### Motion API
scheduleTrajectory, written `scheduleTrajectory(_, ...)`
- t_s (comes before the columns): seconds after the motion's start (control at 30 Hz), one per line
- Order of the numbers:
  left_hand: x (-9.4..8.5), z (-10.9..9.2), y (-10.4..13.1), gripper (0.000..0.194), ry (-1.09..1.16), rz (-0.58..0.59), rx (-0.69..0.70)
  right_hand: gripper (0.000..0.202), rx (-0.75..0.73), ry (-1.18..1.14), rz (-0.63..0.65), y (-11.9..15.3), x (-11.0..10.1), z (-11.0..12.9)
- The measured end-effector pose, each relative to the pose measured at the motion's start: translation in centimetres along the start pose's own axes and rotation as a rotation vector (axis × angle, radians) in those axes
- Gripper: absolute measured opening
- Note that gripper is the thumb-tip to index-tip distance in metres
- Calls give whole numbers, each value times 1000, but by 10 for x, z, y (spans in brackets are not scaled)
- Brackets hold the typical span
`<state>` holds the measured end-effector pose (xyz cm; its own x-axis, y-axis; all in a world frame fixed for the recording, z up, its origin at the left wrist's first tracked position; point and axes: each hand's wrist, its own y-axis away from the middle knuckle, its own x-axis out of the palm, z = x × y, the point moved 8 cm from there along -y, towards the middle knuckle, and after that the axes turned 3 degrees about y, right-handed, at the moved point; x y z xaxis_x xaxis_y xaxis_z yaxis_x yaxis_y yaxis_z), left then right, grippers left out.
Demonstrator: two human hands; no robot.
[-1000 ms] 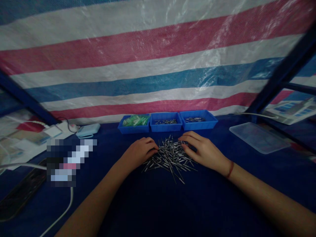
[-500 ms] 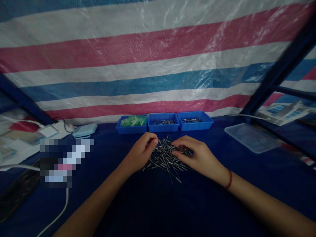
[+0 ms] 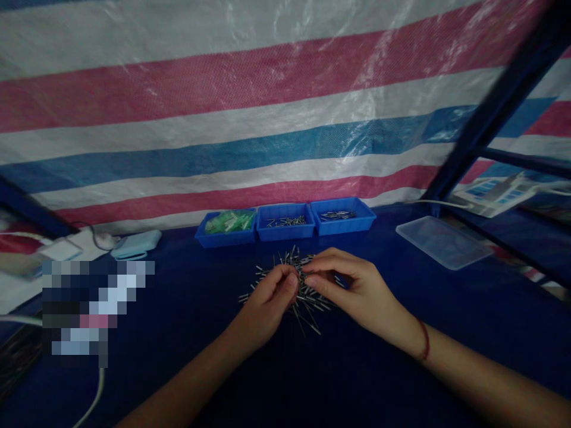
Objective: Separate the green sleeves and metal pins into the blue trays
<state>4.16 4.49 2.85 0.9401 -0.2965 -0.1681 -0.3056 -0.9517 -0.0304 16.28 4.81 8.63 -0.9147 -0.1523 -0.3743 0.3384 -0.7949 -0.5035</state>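
Observation:
A loose pile of thin metal rods [image 3: 311, 300] lies on the dark blue table in front of me, pointing in many directions. My left hand [image 3: 273, 297] is over the pile's near left part, thumb pressed against curled fingers. What it pinches, if anything, is hidden. Close by on the right, my right hand [image 3: 357, 284] is above the rods with fingers bent and thumb tip near the index tip. Any thin piece between those tips is too small to make out. The fingertips of both hands almost meet.
Behind the pile stand three blue trays: one with green-and-clear plastic pieces [image 3: 231, 221], a middle tray [image 3: 285, 233] and a right tray [image 3: 350, 224] with metal rods. A clear plastic lid [image 3: 444, 242] lies right. Left are a light blue case [image 3: 136, 244] and a white cable [image 3: 99, 386].
My left hand has moved right and nearer to me, closing in on my right hand. The right thumb and fingertips have drawn closer together. The camera view has shifted slightly.

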Motion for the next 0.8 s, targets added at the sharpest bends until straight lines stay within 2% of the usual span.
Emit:
scheduleTrajectory(0.27, 11, -5, 4, 25, 112, 62, 4, 6, -16, 0, -2, 0, 1, 1)
scheduleTrajectory(0.43, 14, -5, 6, 23, 107, 80, 36, 7, -8, -5, 10, 0, 2, 0)
scheduleTrajectory(0.8, 1, -13, 4, 19, 21, -66, 98, 14, -43, 26, 25, 3, 5, 1)
